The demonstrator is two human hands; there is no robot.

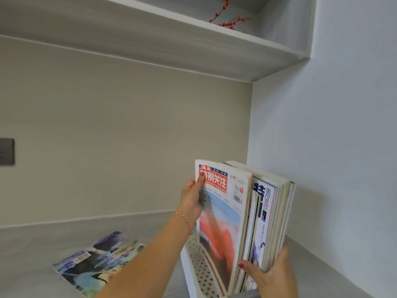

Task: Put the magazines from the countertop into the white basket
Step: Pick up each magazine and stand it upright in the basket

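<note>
A white perforated basket (198,265) stands on the grey countertop (32,250) near the right wall. Several magazines stand upright in it. My left hand (191,198) grips the left edge of the front magazine (223,211), which has a red title and an orange cover picture; its lower end is inside the basket. My right hand (272,272) holds the stack of upright magazines (277,211) behind it, thumb in front and fingers at the back. One blue-toned magazine (96,261) lies flat on the countertop to the left.
A grey wall (343,147) stands close on the right. An overhead shelf (193,50) carries a red berry sprig (227,18). A dark switch plate (6,151) is on the back wall at far left.
</note>
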